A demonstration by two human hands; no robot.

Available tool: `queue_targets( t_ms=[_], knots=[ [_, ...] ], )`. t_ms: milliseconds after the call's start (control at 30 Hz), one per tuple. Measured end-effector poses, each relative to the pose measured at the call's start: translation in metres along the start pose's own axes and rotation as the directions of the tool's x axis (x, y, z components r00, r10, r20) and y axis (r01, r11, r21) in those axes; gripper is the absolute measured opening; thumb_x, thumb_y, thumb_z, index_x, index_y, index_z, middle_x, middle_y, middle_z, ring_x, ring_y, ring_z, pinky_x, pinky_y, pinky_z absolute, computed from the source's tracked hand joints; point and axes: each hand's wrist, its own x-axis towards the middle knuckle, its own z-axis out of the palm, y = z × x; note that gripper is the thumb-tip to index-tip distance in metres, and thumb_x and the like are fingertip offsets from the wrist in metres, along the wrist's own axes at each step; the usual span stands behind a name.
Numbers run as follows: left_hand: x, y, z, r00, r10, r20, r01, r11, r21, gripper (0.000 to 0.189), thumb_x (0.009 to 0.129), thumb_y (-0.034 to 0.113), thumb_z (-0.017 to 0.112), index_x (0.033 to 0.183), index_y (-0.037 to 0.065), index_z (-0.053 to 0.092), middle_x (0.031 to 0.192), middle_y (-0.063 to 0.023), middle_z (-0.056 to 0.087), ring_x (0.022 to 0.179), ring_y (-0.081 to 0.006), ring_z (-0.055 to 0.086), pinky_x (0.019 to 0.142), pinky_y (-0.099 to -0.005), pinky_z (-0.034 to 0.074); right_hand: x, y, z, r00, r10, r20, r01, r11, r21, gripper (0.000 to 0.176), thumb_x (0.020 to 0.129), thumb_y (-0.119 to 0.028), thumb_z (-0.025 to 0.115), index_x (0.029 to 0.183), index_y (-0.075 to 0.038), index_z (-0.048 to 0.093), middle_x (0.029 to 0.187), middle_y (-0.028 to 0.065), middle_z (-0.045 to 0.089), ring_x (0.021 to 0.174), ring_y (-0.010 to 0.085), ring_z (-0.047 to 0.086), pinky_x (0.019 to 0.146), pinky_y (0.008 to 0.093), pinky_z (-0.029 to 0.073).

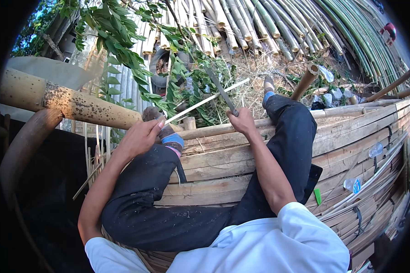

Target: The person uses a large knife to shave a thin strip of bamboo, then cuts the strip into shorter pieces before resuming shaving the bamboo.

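Observation:
My left hand is closed around the near end of a pale bamboo strip, which slants up and to the right, away from me. In my right hand is the handle of a long, dark-bladed knife, its blade pointing forward and left. The blade overlaps the strip in this view, toward the strip's far end. My left fist rests close to my bent knee and a foot in a blue sock. The grip end of the knife is mostly hidden by my fingers.
I sit on stacked bamboo slats. A thick bamboo pole crosses at left, and a cut upright stands at right. Leafy branches hang ahead, before rows of bamboo poles. Plastic cups lie at right.

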Motion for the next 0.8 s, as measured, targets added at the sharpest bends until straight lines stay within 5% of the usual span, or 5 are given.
queue_targets(
  t_ms=[67,133,333,533,800],
  knots=[
    [-0.001,0.004,-0.004,1.0,0.0,0.017,0.0,1.0,0.007,0.041,0.098,0.032,0.043,0.082,-0.004,0.056,0.065,-0.0253,0.052,0.064,-0.0443,0.051,0.06,-0.0472,0.039,0.015,0.032,0.013,0.996,0.048,-0.071,-0.045,0.998,0.034,0.045,0.082,-0.037,0.058,0.06,0.002,0.056,0.055,0.0157,0.056,0.052,0.027,0.056,0.055,0.0417,0.044],
    [-0.002,0.002,-0.004,0.999,-0.031,0.008,0.031,1.0,-0.002,0.042,0.098,0.033,0.043,0.082,-0.004,0.056,0.066,-0.0252,0.052,0.065,-0.0442,0.051,0.06,-0.0471,0.039,0.025,0.047,0.012,0.871,0.46,0.17,-0.441,0.581,0.684,0.042,0.085,-0.038,0.056,0.062,-0.004,0.052,0.049,0.0042,0.046,0.046,0.0165,0.048,0.047,0.035,0.039],
    [0.006,-0.006,-0.001,0.994,-0.105,0.032,0.102,0.991,0.083,0.041,0.098,0.035,0.041,0.087,-0.001,0.058,0.072,-0.0248,0.056,0.073,-0.0451,0.054,0.066,-0.0499,0.041,0.019,0.039,0.016,0.867,0.457,0.201,-0.272,0.094,0.958,0.036,0.088,-0.036,0.055,0.068,-0.008,0.047,0.049,-0.004,0.037,0.039,0.0085,0.034,0.039,0.0273,0.029],
    [0.011,-0.006,0.004,0.983,-0.112,0.143,0.107,0.993,0.042,0.036,0.098,0.035,0.04,0.1,0.004,0.058,0.081,-0.0245,0.061,0.084,-0.0461,0.057,0.072,-0.0533,0.042,0.001,0.008,0.035,0.994,0.007,-0.105,0.05,0.841,0.538,0.036,0.086,-0.03,0.063,0.064,-0.004,0.051,0.05,-0.0018,0.044,0.045,0.0109,0.042,0.047,0.0309,0.034],
    [0.013,0.002,0.01,0.985,-0.085,0.15,0.088,0.996,-0.015,0.034,0.098,0.034,0.042,0.1,0.002,0.054,0.082,-0.0261,0.061,0.083,-0.0472,0.057,0.072,-0.0528,0.042,-0.051,-0.057,0.045,0.958,-0.285,0.035,0.275,0.946,0.17,0.025,0.079,-0.029,0.065,0.081,-0.005,0.064,0.062,0.0198,0.059,0.062,0.0381,0.06,0.058,0.0439,0.046]
  ],
)
